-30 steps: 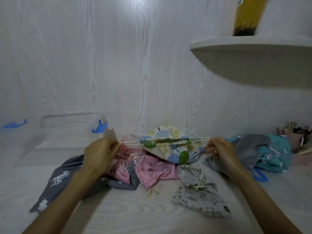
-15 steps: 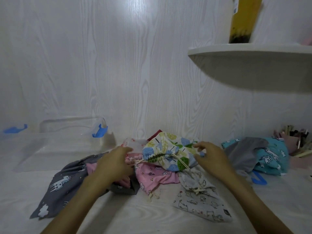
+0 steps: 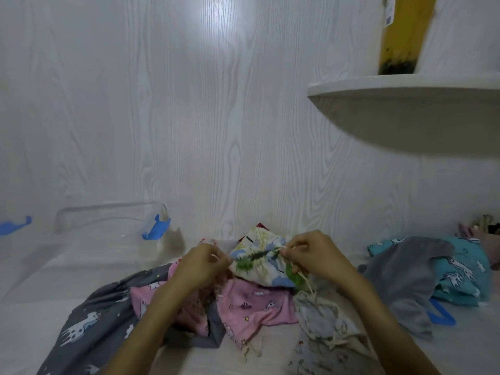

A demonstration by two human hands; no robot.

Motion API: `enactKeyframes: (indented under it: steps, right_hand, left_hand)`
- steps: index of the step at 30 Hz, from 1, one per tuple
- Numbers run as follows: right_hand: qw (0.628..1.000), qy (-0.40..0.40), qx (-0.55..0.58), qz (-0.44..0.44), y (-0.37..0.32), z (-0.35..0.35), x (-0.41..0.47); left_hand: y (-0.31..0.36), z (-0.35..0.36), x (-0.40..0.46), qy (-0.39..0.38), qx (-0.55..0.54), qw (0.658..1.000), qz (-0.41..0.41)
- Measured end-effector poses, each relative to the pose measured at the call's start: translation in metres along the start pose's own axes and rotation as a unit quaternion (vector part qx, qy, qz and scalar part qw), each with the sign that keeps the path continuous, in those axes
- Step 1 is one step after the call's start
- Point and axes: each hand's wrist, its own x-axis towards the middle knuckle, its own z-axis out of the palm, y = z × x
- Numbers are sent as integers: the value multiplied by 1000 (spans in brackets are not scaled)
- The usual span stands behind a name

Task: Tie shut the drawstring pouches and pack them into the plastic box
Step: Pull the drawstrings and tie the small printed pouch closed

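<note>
A white pouch with blue and green tree print (image 3: 259, 262) lies on top of the pile between my hands, its mouth gathered. My left hand (image 3: 201, 263) pinches its cream drawstring at the left end. My right hand (image 3: 313, 254) grips the cords at the right end, and loose cord (image 3: 307, 282) hangs below it. Under it lie a pink pouch (image 3: 253, 304), a dark grey unicorn pouch (image 3: 92, 318) and a light grey animal-print pouch (image 3: 324, 328). The clear plastic box (image 3: 89, 239) with blue clips stands at the left, against the wall.
A teal and grey pile of pouches (image 3: 433, 272) lies at the right, with a blue clip (image 3: 441, 315) beside it. A white shelf (image 3: 405, 104) juts out above right, carrying a yellow container (image 3: 403, 33). A cup of pens (image 3: 484, 228) stands at the far right edge.
My hands have closed in from a wide pull on the cords to the pouch's mouth. The pouch has dropped onto the pile, its mouth now gathered, and the view has tilted upward.
</note>
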Motion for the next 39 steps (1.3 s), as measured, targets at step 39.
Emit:
enactKeyframes:
  steps: [39]
  right_hand:
    - [970,-166,-177,31,-18,-4,-4]
  left_hand:
    - [-5,-19,12,-146,44,986,64]
